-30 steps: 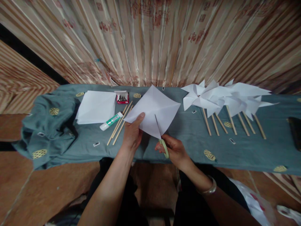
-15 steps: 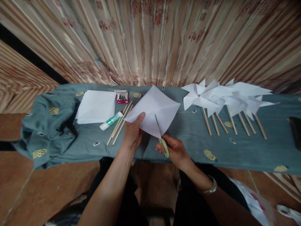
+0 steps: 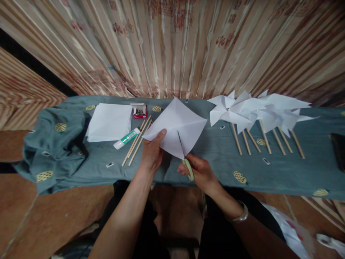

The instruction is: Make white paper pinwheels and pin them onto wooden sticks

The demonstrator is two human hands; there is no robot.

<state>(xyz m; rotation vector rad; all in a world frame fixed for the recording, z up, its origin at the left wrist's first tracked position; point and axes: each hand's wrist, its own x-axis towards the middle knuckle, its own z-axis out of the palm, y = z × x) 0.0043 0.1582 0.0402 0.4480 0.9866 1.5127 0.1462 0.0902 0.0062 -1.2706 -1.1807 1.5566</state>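
A white square sheet of paper (image 3: pixel 185 120) is turned cornerwise in front of me, above the cloth. My left hand (image 3: pixel 153 149) grips its lower left edge, thumb on top and fingers underneath. In my right hand (image 3: pixel 199 171) is a pair of scissors (image 3: pixel 190 169) with pale green handles. One blade lies over the paper from the near corner toward the middle; the other blade is hidden below. Beside my left hand lie several thin wooden sticks (image 3: pixel 134 145) and a white-and-green glue stick (image 3: pixel 126 139).
A stack of white paper (image 3: pixel 110 122) and a red box of small metal pins (image 3: pixel 139 111) sit at the left. Several white paper pinwheels (image 3: pixel 231 108) on sticks lie at the right. A green-grey cloth (image 3: pixel 212 151) covers the table, with a curtain (image 3: pixel 172 46) behind.
Almost nothing differs. Both hands, the paper and the scissors hold nearly the same position, and the view has shifted very slightly.
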